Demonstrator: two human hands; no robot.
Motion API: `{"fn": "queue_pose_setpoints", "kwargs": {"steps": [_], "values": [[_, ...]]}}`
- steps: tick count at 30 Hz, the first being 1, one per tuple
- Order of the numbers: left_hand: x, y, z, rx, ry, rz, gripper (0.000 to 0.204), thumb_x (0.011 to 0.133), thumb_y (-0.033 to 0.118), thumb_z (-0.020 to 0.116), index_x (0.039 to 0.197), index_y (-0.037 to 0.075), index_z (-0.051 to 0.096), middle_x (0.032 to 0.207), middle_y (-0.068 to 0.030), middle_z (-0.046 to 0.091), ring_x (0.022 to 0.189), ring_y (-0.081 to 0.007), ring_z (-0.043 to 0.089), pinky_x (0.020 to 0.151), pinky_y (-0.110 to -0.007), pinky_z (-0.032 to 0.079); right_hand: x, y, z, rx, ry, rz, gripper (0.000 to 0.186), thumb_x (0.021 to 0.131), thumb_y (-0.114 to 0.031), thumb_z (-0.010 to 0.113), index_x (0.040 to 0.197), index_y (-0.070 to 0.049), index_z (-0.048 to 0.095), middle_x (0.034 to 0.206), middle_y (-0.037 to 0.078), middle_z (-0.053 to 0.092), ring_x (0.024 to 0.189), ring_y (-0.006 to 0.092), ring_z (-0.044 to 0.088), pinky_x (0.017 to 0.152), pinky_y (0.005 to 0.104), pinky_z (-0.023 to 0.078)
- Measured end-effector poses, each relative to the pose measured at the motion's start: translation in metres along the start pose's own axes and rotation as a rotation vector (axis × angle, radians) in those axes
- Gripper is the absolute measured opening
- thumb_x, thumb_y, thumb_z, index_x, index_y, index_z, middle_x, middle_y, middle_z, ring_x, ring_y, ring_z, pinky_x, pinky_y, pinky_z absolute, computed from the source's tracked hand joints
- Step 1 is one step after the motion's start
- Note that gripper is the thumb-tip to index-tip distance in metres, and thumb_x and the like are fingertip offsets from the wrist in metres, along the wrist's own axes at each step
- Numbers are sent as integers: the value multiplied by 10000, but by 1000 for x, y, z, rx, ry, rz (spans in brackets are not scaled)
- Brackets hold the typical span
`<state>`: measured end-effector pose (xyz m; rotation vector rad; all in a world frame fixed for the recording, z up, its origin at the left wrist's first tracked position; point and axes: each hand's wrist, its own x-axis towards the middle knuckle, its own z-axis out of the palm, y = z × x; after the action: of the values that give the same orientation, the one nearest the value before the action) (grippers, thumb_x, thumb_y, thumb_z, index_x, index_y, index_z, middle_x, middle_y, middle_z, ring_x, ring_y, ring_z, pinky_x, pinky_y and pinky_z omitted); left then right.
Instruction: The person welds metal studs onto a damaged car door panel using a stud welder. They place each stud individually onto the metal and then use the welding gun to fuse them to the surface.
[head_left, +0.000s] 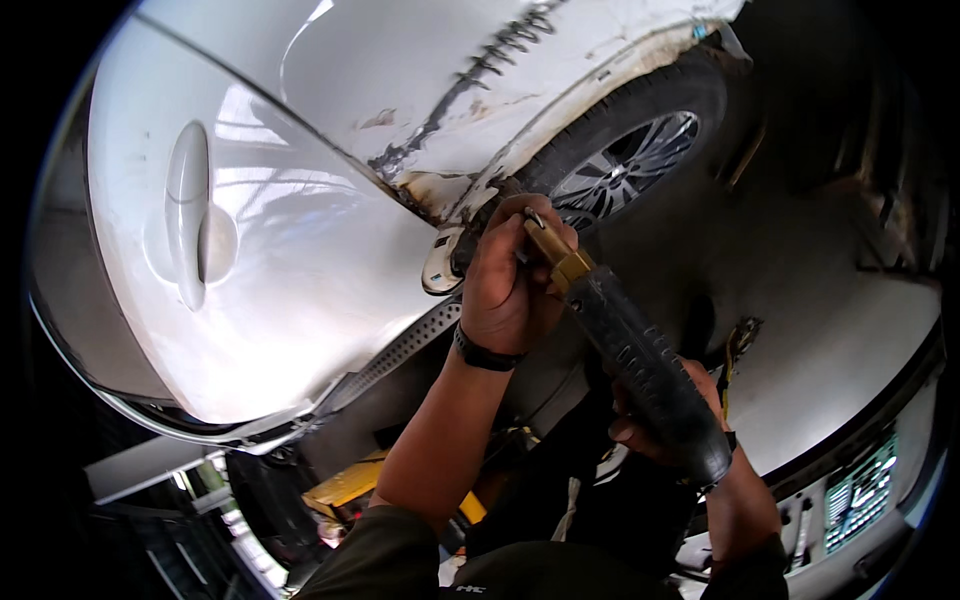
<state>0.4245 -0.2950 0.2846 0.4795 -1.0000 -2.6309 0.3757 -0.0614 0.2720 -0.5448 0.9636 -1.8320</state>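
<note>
Black and brass — that's the long tool (pixel 640 345), up in the air below the front edge of the wheel arch (pixel 590 88), right hand (pixel 706 388) clamped round its black body, left hand (pixel 497 285) curled at the brass tip, its exact grip hard to tell. Toward the lower right, a teal tray (pixel 862 495) carries rows of pieces too small to name. The left hand partly blocks the wheel (pixel 625 165) — white door (pixel 300 250) to its left.

Lt. grey flr (pixel 835 350); bkgd (pixel 810 100) dk upper R.
</note>
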Motion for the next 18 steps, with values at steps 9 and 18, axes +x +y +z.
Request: {"fn": "queue_pose_setpoints", "kwargs": {"steps": [9,18], "values": [[16,3,-11,-304,-43,58,244,1046,338,460,1064,118,564,930,-23,527,826,-177,555,781,-360,491,38,-14,-3,-269,17,139,502,711,23,862,1171,0,662,1058,102,709,919,184,710,809,304,568],[24,-2,-29,-396,96,123,271,1059,344,461,1076,109,596,992,-39,620,853,-209,624,802,-377,532,68,-11,5,-460,90,81,348,685,41,825,989,-48,680,926,1,662,807,93,633,725,242,513]]}}
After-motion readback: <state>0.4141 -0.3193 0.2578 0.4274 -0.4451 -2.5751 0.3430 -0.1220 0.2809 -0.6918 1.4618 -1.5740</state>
